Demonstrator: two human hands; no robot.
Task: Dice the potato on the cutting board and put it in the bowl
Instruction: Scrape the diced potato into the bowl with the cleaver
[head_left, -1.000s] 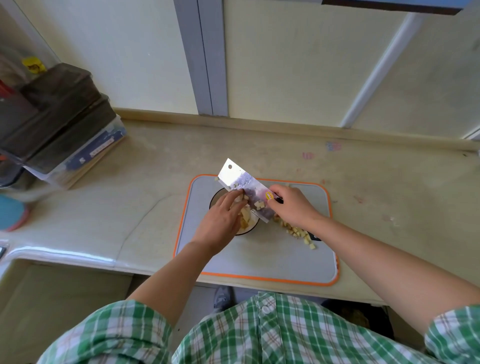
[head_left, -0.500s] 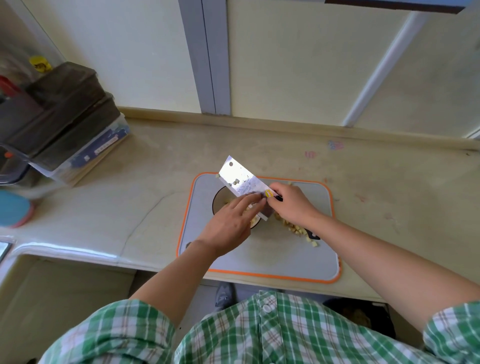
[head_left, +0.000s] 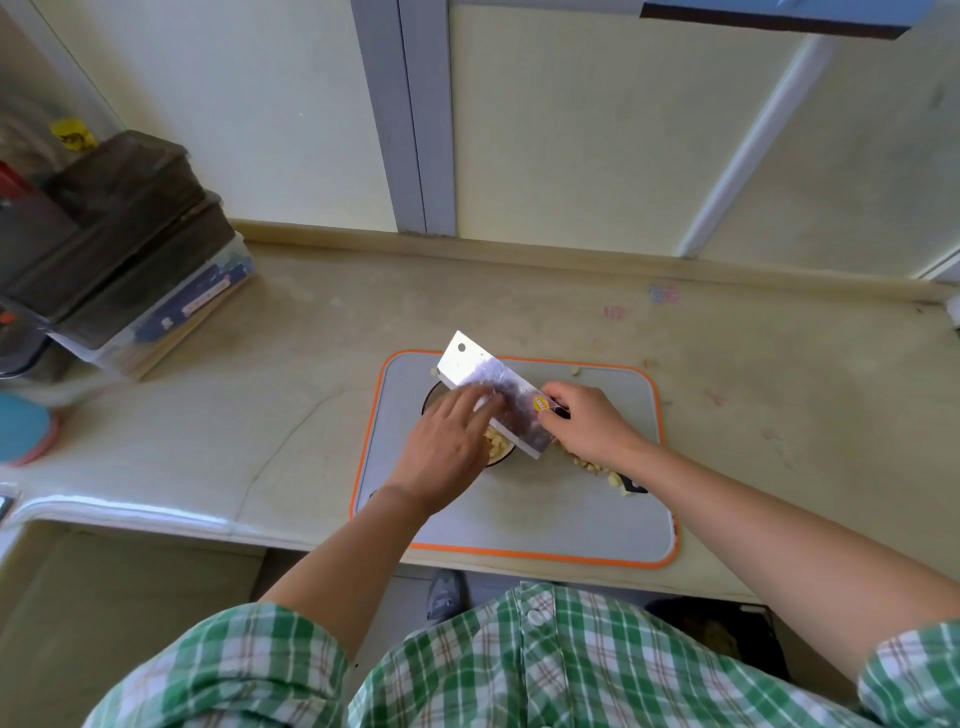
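Potato cubes (head_left: 497, 445), pale yellow, lie partly in the small round dark-rimmed bowl (head_left: 430, 396) on the left half of the grey, orange-edged plastic cutting board (head_left: 519, 519). The rest lie in a loose heap (head_left: 586, 462) on the board just right of the bowl. A broad steel cleaver (head_left: 485, 382) with a yellow sticker is tilted over the bowl. The right hand (head_left: 589, 423) is curled tight around its handle. The left hand (head_left: 447, 449) lies with straight fingers flat on the blade's face, holding nothing.

A second ago several cubes sat on the blade with the left fingertips low beside them. Now the fingers reach further across the steel and the face shows bare.

The left hand and the blade cover most of the bowl, so how full it is cannot be told. The cleaver's handle is almost wholly hidden in the fist. The right wrist covers part of the heap, and a small dark shape (head_left: 635, 486) beside the forearm cannot be made out. Around the board spreads a beige stone counter (head_left: 311, 395), with stacked dark-lidded plastic boxes (head_left: 130, 249) at far left.
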